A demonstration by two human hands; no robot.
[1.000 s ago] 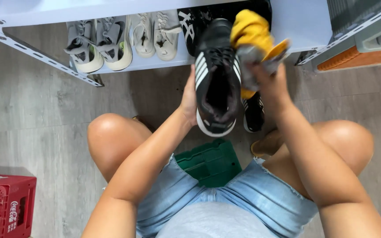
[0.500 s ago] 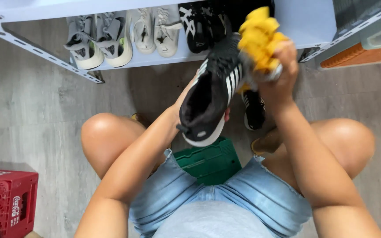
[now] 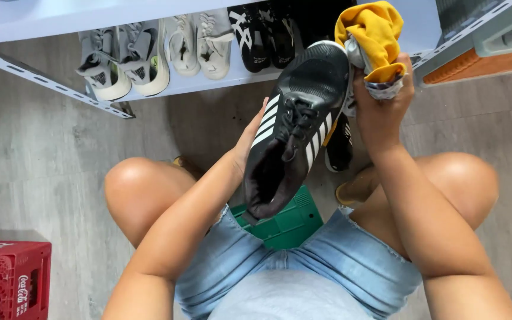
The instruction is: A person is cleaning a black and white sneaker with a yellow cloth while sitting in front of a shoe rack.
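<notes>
My left hand grips a black sneaker with white side stripes from underneath, its toe pointing up toward the shelf and its opening facing me. My right hand clutches a bunched yellow and grey cloth pressed against the sneaker's toe on the right side. A second black sneaker lies on the floor behind the one I hold, mostly hidden.
A pale metal shelf holds grey sneakers, cream sneakers and black sneakers. I sit on a green crate. A red crate stands at the lower left. Grey floor lies all around.
The sneaker has tilted further, its toe swinging up and right toward the shelf. My right hand with the cloth has moved up to the toe.
</notes>
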